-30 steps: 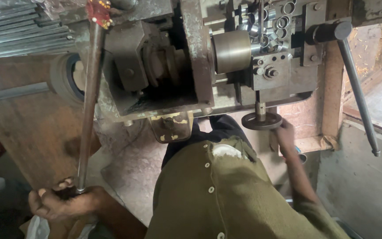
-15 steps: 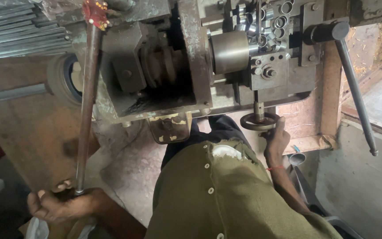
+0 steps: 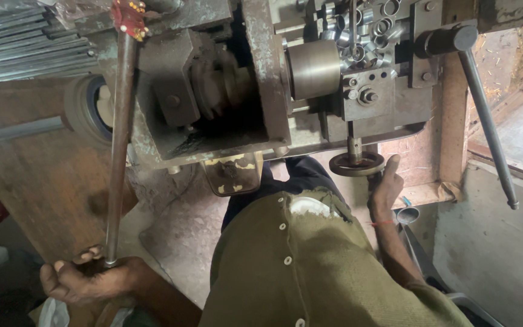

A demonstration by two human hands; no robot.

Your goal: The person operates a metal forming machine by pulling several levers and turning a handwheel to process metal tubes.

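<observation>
Long lever gripped by left hand, handwheel under right hand

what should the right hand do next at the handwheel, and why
Probably turn the handwheel a little. The right hand grips its rim, the left hand holds the long lever's end, and both look set for a feed.

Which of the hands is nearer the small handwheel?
Right. The right hand touches the handwheel at its rim; the left hand is far off, gripping the long lever at its lower end.
</observation>
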